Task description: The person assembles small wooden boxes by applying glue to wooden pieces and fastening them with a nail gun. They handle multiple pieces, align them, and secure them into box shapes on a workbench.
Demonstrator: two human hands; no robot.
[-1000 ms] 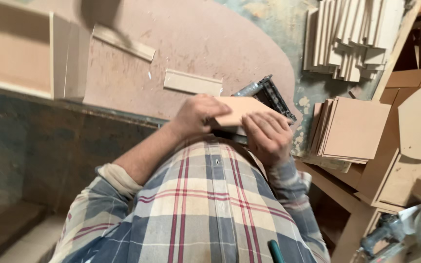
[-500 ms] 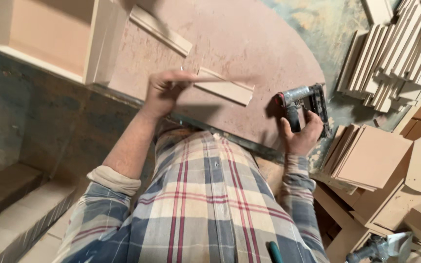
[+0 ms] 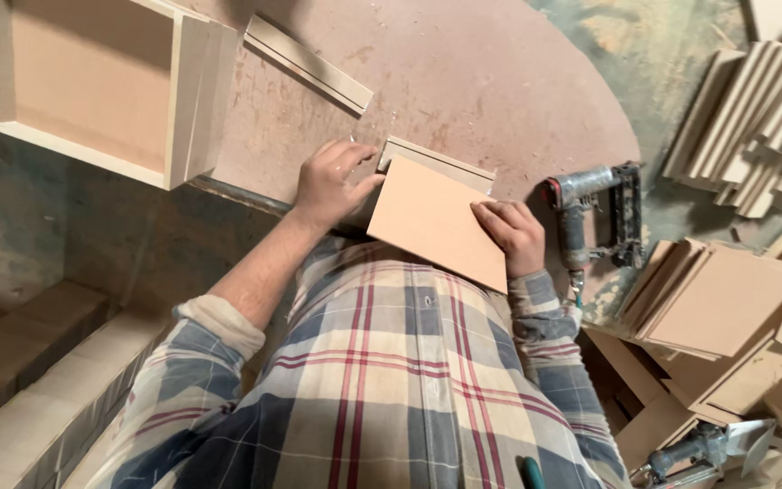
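The left hand (image 3: 332, 186) and right hand (image 3: 513, 237) hold a flat brown board (image 3: 432, 222) against a pale moulding strip (image 3: 441, 163) on the table (image 3: 481, 81). Just right of the board lies a nail gun (image 3: 595, 217); an open box frame (image 3: 92, 86) sits well left.

board's near edge: my flat brown board (image 3: 432, 220) hides behind my plaid shirt (image 3: 391, 380).
strip under board: the pale strip (image 3: 436, 161) shows only its far edge.
left palm: my left hand (image 3: 332, 184) covers its own grip.
open box: the box (image 3: 92, 86) is cut off top-left.
slat stack: the stack (image 3: 762, 127) runs off the right edge.
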